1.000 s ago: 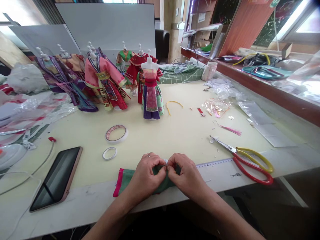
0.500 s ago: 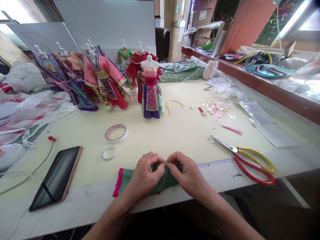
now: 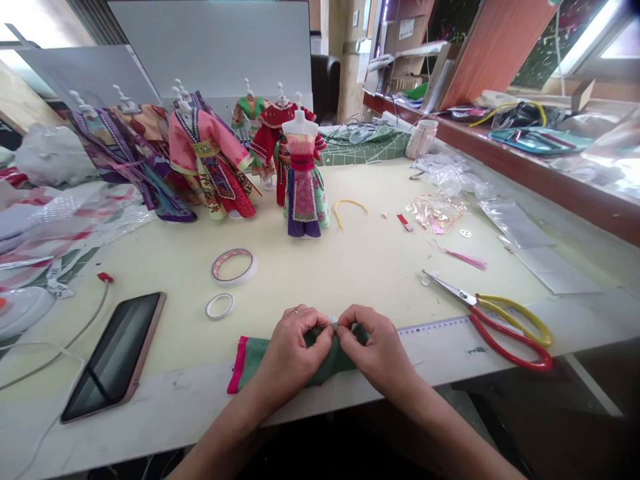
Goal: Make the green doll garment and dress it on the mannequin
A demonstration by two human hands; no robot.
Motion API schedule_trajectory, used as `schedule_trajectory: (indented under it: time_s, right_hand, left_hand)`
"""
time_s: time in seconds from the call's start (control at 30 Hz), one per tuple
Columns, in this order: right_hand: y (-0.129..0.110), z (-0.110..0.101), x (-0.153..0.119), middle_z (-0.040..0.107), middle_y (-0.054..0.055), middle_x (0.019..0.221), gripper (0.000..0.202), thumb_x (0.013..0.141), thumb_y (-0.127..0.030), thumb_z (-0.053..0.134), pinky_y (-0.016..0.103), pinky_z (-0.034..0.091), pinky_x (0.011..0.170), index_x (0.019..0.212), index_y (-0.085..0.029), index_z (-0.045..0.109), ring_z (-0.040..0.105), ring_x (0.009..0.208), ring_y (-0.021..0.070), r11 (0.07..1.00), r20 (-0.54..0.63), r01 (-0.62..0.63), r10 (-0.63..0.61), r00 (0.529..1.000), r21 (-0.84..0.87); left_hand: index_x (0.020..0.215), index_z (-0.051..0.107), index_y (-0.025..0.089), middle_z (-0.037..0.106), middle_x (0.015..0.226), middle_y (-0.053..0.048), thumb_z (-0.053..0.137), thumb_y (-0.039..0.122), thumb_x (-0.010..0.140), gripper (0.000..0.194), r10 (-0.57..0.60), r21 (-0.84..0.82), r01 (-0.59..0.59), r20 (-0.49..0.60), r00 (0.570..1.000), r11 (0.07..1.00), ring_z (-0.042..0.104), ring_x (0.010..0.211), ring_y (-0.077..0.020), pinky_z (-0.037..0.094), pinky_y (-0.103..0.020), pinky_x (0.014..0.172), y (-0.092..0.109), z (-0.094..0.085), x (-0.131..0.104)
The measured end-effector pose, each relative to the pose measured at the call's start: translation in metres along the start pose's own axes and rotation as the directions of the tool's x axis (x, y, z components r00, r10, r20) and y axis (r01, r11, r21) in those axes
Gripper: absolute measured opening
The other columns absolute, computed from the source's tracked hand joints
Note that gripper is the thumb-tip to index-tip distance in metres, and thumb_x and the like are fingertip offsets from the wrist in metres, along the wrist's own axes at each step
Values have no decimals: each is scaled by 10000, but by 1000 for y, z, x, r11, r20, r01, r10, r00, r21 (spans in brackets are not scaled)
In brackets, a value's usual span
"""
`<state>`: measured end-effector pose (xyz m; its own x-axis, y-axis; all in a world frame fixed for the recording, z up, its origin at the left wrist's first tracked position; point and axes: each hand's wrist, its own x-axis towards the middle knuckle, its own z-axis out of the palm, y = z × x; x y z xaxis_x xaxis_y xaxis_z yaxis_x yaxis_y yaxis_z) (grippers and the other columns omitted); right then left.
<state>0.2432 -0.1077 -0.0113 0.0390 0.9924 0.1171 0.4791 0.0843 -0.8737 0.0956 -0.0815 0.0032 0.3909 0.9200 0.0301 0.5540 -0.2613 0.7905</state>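
A green cloth with a magenta edge band at its left end lies at the table's front edge. My left hand pinches it at its upper edge, thumb and forefinger together. Close beside it, my right hand pinches the same edge, the fingertips of both hands almost touching. A tiny pale piece shows between the fingertips, too small to make out. Just right of my right hand, a clear ruler lies partly under the scissors, which have one red and one yellow handle.
A phone lies at the left front with cables beside it. Two tape rolls sit beyond my left hand. Small dressed mannequins stand at the back. Plastic bags and a pink tassel lie at the right.
The whole view has shifted very slightly. Both hands remain pinched at the cloth's edge, and slightly more of the pale piece shows between the fingertips.
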Motion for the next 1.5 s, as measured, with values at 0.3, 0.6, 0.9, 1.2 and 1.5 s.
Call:
schedule_trajectory:
  time_s: [0.3,0.6,0.9,1.2,1.5]
  right_hand:
    - [0,-1,2,592,-10,644,106,759,-181,515,235,384,579,668,-179,570,520,630,121,996,37,-51,48,998,77]
    - [-1,-1,-1,594,-11,631,112,700,-106,524,268,407,639,632,-191,552,529,665,141,994,-24,100,-101,995,-45]
    - [0,-4,1,568,-20,602,109,705,-128,507,236,385,570,614,-183,533,504,599,117,999,22,-13,12,1000,35]
    - [-2,-7,2,567,-16,599,95,691,-132,520,233,386,559,611,-181,533,504,596,119,999,25,13,-14,1000,43]
    - [2,-5,2,565,-18,614,102,729,-130,489,225,393,534,664,-184,545,512,586,116,996,38,-35,32,999,87]
  left_hand:
    - [752,613,182,603,738,-1,540,266,751,112,-130,-107,138,78,988,985,533,713,-148,401,-257,669,0,-4,3]
    - [655,582,172,569,663,16,528,174,711,78,-52,-148,58,44,998,987,511,672,-128,390,-239,648,1,-2,5]
    - [720,612,167,576,691,11,508,207,761,119,-117,-206,141,124,985,968,509,663,-120,404,-226,631,4,-5,3]
    - [703,625,162,596,702,3,532,207,763,120,-101,-197,121,110,989,973,525,681,-125,410,-223,640,4,-4,6]
    - [748,648,163,625,703,4,545,234,763,126,-140,-262,174,142,980,949,547,663,-126,415,-213,594,2,-5,4]
